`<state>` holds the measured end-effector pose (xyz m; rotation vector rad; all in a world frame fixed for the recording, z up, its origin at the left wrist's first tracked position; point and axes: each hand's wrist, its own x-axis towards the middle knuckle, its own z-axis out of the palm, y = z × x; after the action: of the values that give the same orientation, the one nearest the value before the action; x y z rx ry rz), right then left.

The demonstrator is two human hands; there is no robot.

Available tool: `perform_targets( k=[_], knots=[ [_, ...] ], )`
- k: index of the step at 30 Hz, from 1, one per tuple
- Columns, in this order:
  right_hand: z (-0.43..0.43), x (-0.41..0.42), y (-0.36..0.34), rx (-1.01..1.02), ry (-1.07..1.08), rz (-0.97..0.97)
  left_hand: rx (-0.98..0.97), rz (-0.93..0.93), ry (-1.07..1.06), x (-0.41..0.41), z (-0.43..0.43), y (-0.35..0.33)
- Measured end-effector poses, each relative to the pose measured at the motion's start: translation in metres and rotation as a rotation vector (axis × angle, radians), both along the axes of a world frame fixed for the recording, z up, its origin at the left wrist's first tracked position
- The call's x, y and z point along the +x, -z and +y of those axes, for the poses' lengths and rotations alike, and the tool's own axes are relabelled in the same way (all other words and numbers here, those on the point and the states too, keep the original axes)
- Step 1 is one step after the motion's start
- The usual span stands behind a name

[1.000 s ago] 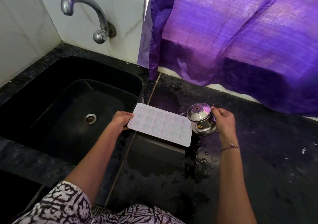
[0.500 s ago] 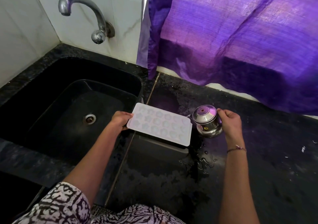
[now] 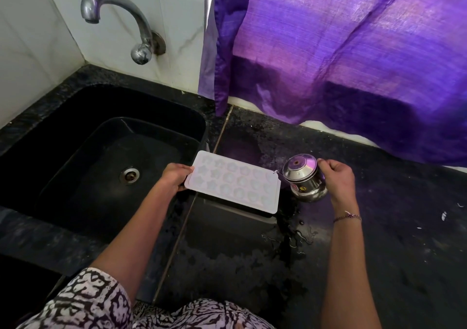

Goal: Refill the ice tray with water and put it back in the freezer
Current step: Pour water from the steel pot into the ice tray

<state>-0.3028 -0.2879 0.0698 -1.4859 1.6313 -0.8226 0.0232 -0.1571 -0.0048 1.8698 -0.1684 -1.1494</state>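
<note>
head view. holds the ice tray by its left short edge in the left hand, thumb on top, fingers curled under. carries it level over the counter, just right of the sink. wraps the right hand round the far side of the steel pot, just beside the tray's right end.

risk, judged: gripped at one end only, so likely to dip at the far end and slop water from the shallow cells; fill level hard to read. puddle on the counter, so slippery for setting down. could also clip the tray's corner with the pot.

against a second ago: pot drawn right, clear of the tray, more upright, no longer tipped toward the cells. tray and left hand about where they were.
</note>
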Motion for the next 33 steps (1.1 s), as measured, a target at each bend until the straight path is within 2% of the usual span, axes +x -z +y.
perform_targets(
  k=[22,33],
  knots=[
    [0.005,0.000,-0.005,0.004,-0.037,0.036,-0.001,-0.031,0.009,0.002,-0.001,0.011],
    [0.009,-0.012,-0.014,0.021,-0.178,0.075,0.003,-0.059,0.006,0.001,-0.003,0.015]
  ],
)
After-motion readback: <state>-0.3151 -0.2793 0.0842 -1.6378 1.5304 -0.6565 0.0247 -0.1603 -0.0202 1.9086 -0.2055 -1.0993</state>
